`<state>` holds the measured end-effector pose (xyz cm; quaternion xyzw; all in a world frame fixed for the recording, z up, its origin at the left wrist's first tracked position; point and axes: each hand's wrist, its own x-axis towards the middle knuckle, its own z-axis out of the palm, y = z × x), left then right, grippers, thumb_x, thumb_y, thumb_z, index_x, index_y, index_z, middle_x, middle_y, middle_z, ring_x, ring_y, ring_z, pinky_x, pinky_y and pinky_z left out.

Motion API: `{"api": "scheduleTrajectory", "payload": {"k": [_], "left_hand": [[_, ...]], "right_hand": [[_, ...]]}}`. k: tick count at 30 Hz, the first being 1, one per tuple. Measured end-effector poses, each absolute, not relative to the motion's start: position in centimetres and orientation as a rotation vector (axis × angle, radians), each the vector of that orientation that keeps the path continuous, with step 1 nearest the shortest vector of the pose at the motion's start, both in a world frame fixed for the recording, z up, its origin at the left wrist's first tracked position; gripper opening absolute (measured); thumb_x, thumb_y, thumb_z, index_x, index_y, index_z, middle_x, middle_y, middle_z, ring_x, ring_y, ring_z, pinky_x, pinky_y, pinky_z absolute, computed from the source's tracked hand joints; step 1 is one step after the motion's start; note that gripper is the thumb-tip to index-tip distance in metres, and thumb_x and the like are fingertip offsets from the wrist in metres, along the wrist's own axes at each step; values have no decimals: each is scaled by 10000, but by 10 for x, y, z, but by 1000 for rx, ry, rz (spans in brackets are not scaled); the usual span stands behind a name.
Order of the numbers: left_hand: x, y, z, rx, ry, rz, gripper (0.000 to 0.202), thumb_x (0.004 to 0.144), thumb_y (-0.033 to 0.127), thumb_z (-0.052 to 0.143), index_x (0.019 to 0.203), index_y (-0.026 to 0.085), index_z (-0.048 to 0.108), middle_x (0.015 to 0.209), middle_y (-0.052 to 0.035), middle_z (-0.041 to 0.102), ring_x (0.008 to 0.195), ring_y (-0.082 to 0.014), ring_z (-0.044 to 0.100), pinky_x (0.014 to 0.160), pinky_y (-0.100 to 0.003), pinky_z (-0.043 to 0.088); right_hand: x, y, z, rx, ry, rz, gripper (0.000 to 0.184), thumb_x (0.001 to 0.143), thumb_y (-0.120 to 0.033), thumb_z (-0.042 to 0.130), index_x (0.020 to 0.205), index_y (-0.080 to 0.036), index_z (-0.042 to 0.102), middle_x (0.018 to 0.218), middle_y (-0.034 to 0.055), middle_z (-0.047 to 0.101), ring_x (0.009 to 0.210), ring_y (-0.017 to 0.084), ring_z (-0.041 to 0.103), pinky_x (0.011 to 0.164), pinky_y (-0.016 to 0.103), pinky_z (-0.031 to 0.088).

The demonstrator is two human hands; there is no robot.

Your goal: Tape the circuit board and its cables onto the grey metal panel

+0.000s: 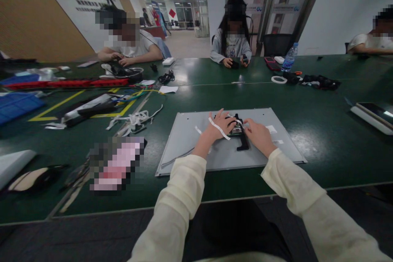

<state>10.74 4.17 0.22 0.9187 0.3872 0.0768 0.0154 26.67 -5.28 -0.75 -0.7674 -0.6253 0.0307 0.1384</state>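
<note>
A grey metal panel (190, 131) lies flat on the green table in front of me. At its middle sits a black part (243, 142) with a small board under it. My left hand (219, 127) rests on the panel just left of the black part, fingers curled down, with a white strip of tape (218, 128) draped across its back. My right hand (259, 133) presses on the right side of the black part, fingers bent onto it. Small white labels (272, 129) lie on the panel beside my right hand.
Loose white strips (135, 119) and black and grey parts (89, 110) lie to the left. A tape roll (278, 79) and water bottle (289, 57) stand beyond the panel. A flat screen part (373, 114) lies far right. Three people sit at the far side.
</note>
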Motion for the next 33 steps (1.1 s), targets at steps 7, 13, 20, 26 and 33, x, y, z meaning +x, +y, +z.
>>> {"api": "scheduleTrajectory", "payload": {"k": [7, 13, 20, 26, 33], "left_hand": [[110, 43, 4, 2802, 1188, 189, 387, 974, 436, 314, 1295, 361, 518, 1429, -12, 493, 1351, -261, 369, 1092, -658, 124], [109, 46, -1, 2803, 1206, 175, 407, 989, 425, 262, 1287, 374, 534, 1430, 3, 492, 1380, -272, 330, 1079, -670, 164], [116, 34, 2, 2862, 1209, 283, 417, 993, 394, 252, 1224, 324, 593, 1399, -11, 526, 1391, -280, 315, 1095, -683, 123], [117, 26, 1, 2862, 1178, 387, 410, 1002, 380, 248, 1209, 300, 593, 1355, -20, 567, 1374, -259, 352, 1118, -662, 97], [119, 23, 0, 2843, 1172, 316, 404, 1003, 367, 258, 1180, 255, 603, 1324, -55, 590, 1349, -271, 389, 1089, -685, 146]], "right_hand": [[268, -58, -5, -2195, -1854, 83, 281, 954, -312, 402, 1142, -273, 607, 876, 41, 693, 784, 189, 631, 621, 249, 346], [269, -59, -5, -2204, -1817, 116, 283, 925, -326, 449, 1135, -284, 635, 819, 40, 690, 774, 189, 623, 616, 250, 328], [269, -57, -5, -2171, -1781, 129, 257, 895, -295, 481, 1088, -283, 650, 794, 32, 687, 771, 182, 625, 594, 244, 306], [270, -55, -9, -2156, -1765, 129, 246, 892, -300, 485, 1068, -267, 653, 766, 36, 680, 760, 177, 615, 593, 240, 293], [269, -53, -13, -2158, -1773, 84, 218, 885, -295, 491, 1039, -279, 645, 729, 20, 667, 704, 174, 598, 566, 246, 258]]}}
